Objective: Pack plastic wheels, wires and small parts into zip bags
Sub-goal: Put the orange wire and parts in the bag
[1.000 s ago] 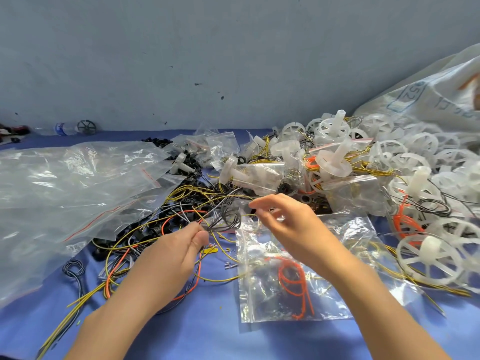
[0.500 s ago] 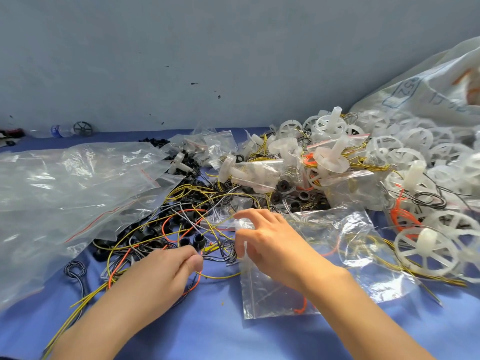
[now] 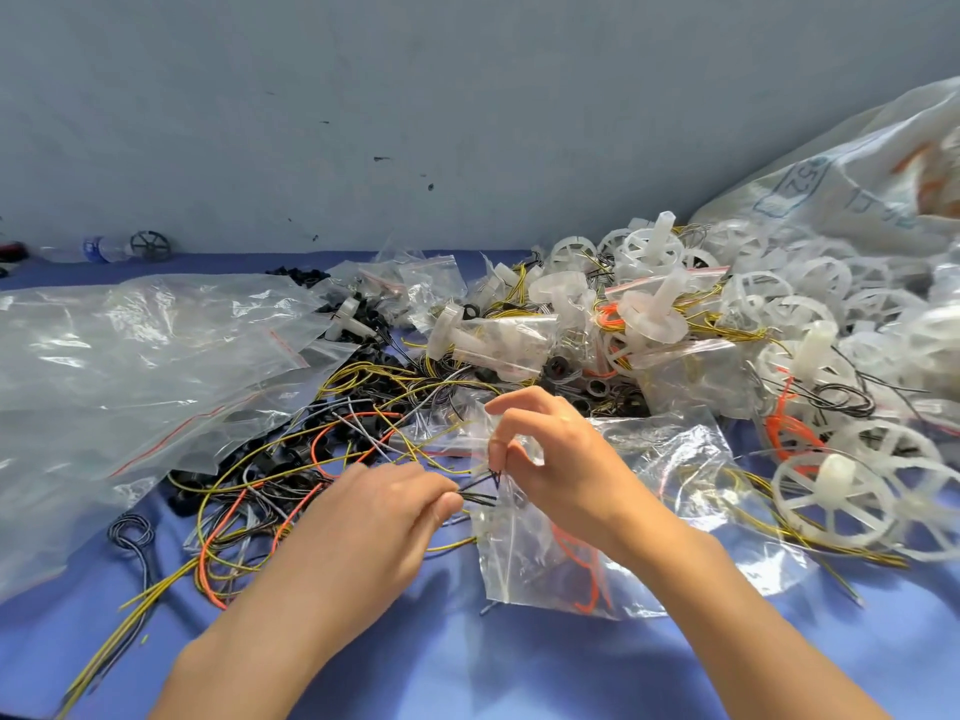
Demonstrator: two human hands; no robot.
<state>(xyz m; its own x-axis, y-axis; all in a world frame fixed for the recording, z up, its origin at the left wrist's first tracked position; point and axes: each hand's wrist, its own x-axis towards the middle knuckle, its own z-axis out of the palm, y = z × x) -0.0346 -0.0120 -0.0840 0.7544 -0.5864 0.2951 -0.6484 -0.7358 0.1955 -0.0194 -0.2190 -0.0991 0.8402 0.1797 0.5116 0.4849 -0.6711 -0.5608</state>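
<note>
A: Entry: dark wire bundle (image 3: 480,493). Moved in the last second?
B: Lifted from the loose tangle (image 3: 322,439), brought to the zip bag (image 3: 535,563) mouth; pinched in left hand (image 3: 384,511) fingertips.
A: Bag?
B: Lay on the blue table (image 3: 467,667), lip pinched up by right hand (image 3: 561,459) (orange wire (image 3: 587,574) already inside). Judged: insertion begun, sealing outstanding.

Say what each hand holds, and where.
Left hand pinches a dark wire bundle near one end; right hand pinches the zip bag at its top edge.
</note>
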